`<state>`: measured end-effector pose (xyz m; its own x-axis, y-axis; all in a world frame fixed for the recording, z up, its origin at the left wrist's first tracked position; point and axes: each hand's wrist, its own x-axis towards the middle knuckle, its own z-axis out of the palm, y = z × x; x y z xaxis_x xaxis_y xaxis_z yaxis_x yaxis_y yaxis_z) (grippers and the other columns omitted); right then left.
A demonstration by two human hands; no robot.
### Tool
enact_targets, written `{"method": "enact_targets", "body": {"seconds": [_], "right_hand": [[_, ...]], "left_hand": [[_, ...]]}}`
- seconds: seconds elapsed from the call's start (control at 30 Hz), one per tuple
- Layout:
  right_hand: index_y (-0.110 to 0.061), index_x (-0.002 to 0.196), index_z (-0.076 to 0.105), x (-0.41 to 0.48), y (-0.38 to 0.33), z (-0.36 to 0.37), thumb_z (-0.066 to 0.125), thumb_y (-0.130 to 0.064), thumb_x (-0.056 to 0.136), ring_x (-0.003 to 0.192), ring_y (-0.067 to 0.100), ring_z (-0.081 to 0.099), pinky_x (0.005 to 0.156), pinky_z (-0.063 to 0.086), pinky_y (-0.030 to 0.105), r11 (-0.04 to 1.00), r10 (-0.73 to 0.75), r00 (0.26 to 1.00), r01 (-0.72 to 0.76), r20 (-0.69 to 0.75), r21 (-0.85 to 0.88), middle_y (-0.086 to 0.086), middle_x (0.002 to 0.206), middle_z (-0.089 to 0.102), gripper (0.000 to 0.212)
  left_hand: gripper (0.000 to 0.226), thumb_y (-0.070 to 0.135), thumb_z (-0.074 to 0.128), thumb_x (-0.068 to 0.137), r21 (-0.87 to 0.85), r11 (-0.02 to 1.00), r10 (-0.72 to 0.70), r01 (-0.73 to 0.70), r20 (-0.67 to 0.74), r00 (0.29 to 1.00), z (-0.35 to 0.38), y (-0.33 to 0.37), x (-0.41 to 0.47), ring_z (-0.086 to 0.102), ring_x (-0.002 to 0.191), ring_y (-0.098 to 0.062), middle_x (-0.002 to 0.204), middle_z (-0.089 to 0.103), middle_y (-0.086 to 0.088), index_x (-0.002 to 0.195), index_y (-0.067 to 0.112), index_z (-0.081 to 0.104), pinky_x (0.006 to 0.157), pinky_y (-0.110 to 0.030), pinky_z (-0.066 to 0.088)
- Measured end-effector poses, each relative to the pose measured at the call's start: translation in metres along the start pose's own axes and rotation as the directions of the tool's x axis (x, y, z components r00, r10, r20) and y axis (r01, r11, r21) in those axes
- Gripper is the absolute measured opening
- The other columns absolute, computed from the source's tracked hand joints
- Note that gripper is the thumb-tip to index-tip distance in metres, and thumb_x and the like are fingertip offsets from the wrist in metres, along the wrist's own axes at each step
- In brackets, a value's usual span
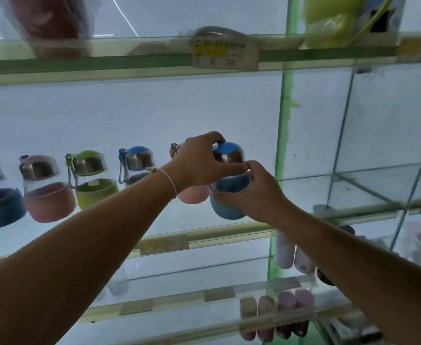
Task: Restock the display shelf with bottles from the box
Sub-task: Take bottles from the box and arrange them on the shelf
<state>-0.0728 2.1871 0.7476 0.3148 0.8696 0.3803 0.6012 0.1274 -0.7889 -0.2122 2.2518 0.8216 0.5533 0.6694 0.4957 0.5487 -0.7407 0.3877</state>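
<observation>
At the row's right end on the glass shelf (217, 234), we hold the blue bottle (229, 153) just beside a pink bottle (193, 195), left hand (199, 165) gripping its cap, right hand (259, 192) wrapping its base. Placing seems underway; next, release gently.

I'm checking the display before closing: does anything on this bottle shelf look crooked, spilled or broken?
Nothing stands out. The row of bottles stands along the shelf with lids on, nothing spilled. At its right end the left hand grips the lid of the blue bottle and the right hand its body, beside a pink bottle.
</observation>
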Motion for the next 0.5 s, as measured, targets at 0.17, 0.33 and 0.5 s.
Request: {"method": "enact_targets", "body": {"seconds": [0.17,0.33,0.5], "right_hand": [[-0.02,0.134,0.043,0.026,0.016,-0.011,0.088,-0.055,0.064,0.112,0.016,0.056,0.08,0.049,0.028,0.997,0.064,0.998,-0.063,0.018,-0.033,-0.005,0.122,0.055,0.09],[-0.017,0.126,0.045,0.049,0.022,-0.009,0.089,-0.049,0.066,0.108,0.017,0.057,0.082,0.05,0.031,0.993,0.11,0.993,-0.109,0.038,-0.033,-0.005,0.114,0.054,0.081],[-0.017,0.127,0.044,0.067,0.029,-0.002,0.086,-0.049,0.071,0.104,0.016,0.054,0.081,0.049,0.029,0.988,0.132,0.99,-0.127,0.048,-0.091,-0.006,0.11,0.052,0.077]], "left_hand": [[0.052,0.056,0.074,0.075,0.042,0.999,-0.008,0.005,0.051,0.999,0.018,0.007,0.027,0.062,0.085,-0.014,0.096,0.067,0.005,0.114,0.024,0.059,0.08,-0.025,0.045],[0.053,0.055,0.074,0.076,0.086,0.996,-0.025,0.015,0.112,0.993,0.025,0.005,0.05,0.063,0.088,-0.016,0.098,0.067,0.003,0.115,0.022,0.06,0.08,-0.025,0.048],[0.047,0.058,0.07,0.078,0.201,0.98,-0.021,-0.01,0.152,0.988,0.034,-0.008,0.069,0.061,0.082,-0.014,0.091,0.067,0.002,0.104,0.02,0.062,0.076,-0.027,0.051]]}}
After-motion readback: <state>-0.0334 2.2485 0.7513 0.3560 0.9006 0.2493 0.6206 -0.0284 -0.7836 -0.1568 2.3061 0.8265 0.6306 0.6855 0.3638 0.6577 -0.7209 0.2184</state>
